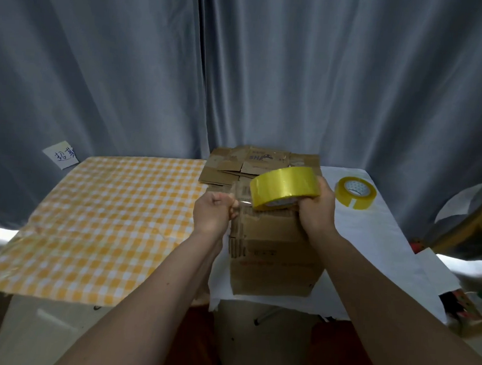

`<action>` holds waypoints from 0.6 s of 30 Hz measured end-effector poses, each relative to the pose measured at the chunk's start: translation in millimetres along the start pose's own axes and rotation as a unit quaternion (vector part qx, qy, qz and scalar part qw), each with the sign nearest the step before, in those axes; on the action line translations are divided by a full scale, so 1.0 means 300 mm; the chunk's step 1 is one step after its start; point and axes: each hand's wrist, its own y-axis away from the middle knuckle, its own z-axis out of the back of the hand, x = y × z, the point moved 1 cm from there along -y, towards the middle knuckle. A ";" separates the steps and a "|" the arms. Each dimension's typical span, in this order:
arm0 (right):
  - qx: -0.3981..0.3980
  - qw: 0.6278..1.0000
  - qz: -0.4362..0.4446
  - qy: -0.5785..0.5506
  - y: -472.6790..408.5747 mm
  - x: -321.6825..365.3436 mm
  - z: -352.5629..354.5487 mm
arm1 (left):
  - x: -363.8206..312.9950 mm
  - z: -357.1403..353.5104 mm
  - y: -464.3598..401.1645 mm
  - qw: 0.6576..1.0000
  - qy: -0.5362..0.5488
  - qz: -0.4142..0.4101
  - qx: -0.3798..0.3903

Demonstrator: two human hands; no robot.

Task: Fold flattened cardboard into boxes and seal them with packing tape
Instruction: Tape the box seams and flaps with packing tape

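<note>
A folded brown cardboard box [274,258] stands on the white sheet near the table's front edge. Above its top, my right hand [316,209] grips a yellow packing tape roll [283,186]. My left hand [213,211] pinches the clear free end of the tape [244,204], pulled a short way out to the left of the roll. Behind the box lies a stack of flattened cardboard [261,162]. A second yellow tape roll [354,191] lies flat on the white sheet to the right.
A yellow checked tablecloth [103,215] covers the left part of the table. Grey curtains [242,68] hang behind. A paper note [62,154] is stuck at the back left. A wooden chair frame [470,227] stands at the right edge.
</note>
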 end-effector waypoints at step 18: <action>0.030 0.992 0.014 0.124 -0.045 0.027 -0.035 | 0.003 0.076 -0.095 0.992 -0.023 0.123 -0.028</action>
